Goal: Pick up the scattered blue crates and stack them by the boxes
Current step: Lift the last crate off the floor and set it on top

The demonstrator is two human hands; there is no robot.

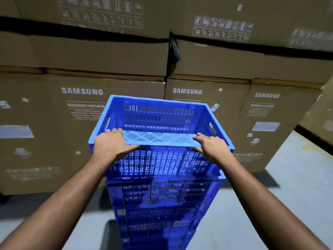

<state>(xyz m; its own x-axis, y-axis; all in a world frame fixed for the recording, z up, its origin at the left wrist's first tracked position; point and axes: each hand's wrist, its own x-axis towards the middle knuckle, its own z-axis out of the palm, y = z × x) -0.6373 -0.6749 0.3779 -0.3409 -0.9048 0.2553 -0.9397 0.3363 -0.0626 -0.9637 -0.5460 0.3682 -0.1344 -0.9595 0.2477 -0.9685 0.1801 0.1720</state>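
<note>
A blue slotted crate (158,114) sits on top of a tall stack of blue crates (162,204) right in front of me. My left hand (112,143) grips the near rim of the top crate at its left corner, fingers curled over the edge. My right hand (210,145) grips the same rim at the right corner. The top crate sits slightly askew on the crate under it. Inside, the top crate is empty. The foot of the stack is out of view.
A wall of large brown cardboard boxes (81,123) printed SAMSUNG stands just behind the stack, two tiers high. Another box (264,127) stands at the right. Grey concrete floor (295,177) shows on the right and near my feet.
</note>
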